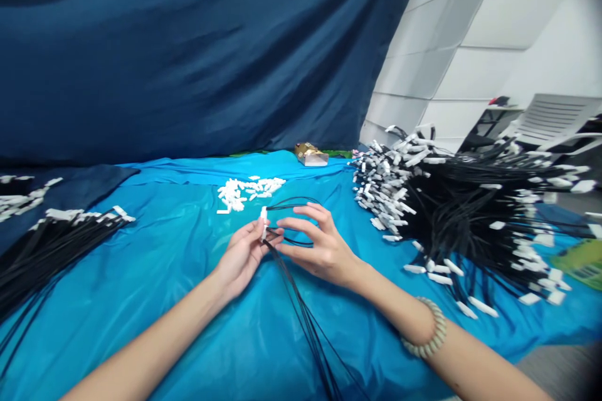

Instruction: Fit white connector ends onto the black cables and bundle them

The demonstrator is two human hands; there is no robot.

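Near the centre, my left hand [242, 257] pinches a small white connector [264, 220], held upright. Black cables [305, 313] run from the connector's lower end down toward the bottom edge, and thinner black wires [291, 203] loop out to its right. My right hand [322, 244] is just right of the connector, fingers curved and spread around the wire loops. Whether its fingertips touch a wire cannot be made out. Beyond my hands, a loose pile of small white connectors [235, 193] lies on the blue cloth [183, 326].
A large heap of black cables with white ends [451, 207] covers the right side. More bundled cables [61, 244] lie at the left. A small open box [311, 155] stands at the back before a dark blue curtain [188, 56]. A white chair [555, 119] is at the far right.
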